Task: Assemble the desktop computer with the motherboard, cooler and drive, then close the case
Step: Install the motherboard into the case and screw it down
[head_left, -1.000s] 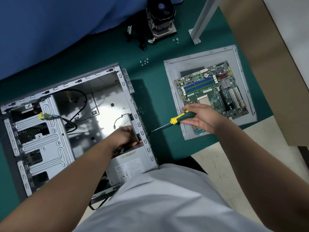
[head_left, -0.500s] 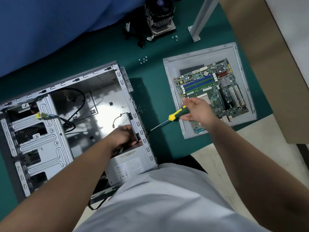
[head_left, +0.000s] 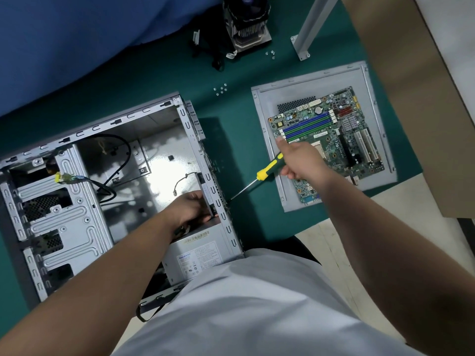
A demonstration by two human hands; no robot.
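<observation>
The open grey computer case (head_left: 77, 201) lies on its side on the green mat. My left hand (head_left: 190, 210) reaches inside it and grips the top edge of the power supply (head_left: 200, 255) at the case's rear wall. My right hand (head_left: 299, 160) holds a yellow-and-black screwdriver (head_left: 267, 169), whose tip touches the outside of the rear wall. The green motherboard (head_left: 331, 142) lies on the grey side panel (head_left: 267, 119) to the right. The cooler (head_left: 248, 24) stands at the far edge.
Several small screws (head_left: 221, 89) lie between case and panel, and a few more screws (head_left: 270, 54) lie by the cooler. A white metal post (head_left: 312, 24) rises at the back. A brown cardboard sheet (head_left: 424, 98) borders the right. Blue cloth (head_left: 77, 34) covers the far left.
My right hand has lifted the screwdriver handle up and away towards the motherboard, while its tip stays near the case's rear wall. My left hand stays on the power supply.
</observation>
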